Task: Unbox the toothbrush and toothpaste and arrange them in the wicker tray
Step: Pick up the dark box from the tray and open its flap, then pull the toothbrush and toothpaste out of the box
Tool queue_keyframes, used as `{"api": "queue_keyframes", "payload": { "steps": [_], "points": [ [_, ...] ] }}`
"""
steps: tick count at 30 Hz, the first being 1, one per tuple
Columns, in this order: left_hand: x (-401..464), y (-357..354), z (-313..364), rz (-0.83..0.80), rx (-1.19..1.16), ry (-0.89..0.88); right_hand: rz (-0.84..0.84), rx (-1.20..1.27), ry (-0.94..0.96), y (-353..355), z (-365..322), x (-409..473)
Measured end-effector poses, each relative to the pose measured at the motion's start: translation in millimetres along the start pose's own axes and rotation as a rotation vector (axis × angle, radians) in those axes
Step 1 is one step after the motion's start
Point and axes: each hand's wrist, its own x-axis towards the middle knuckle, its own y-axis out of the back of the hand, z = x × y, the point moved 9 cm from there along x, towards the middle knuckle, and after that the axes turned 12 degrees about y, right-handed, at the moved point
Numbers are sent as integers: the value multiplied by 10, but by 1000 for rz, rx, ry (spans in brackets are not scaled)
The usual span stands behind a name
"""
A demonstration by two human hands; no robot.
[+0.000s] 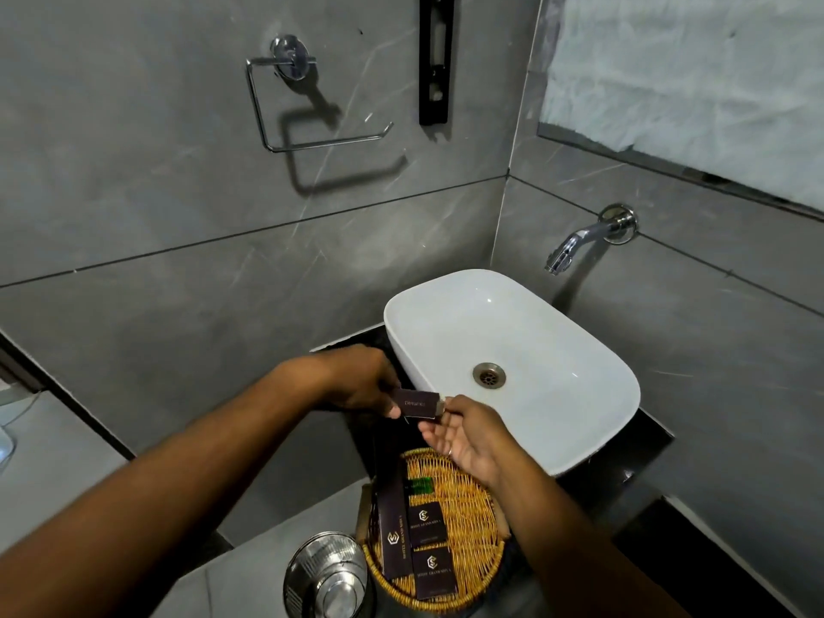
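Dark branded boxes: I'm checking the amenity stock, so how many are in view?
4. One dental kit box is held between both hands above the counter; a long box and two small boxes lie in the wicker tray. The arm may hide more.

Woven wicker tray [468,519], glossy basin [557,350]
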Motion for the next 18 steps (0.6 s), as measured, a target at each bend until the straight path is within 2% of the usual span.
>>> {"api": "queue_keyframes", "payload": {
  "steps": [2, 6, 18],
  "points": [
    [41, 89, 85, -60, 139, 49, -51, 68, -10, -63, 98, -19],
    [122, 159, 111, -130, 163, 162, -124, 126, 7, -180, 94, -24],
    [149, 192, 253, -158, 224, 164, -71, 190, -27, -14, 78, 15]
  ]
}}
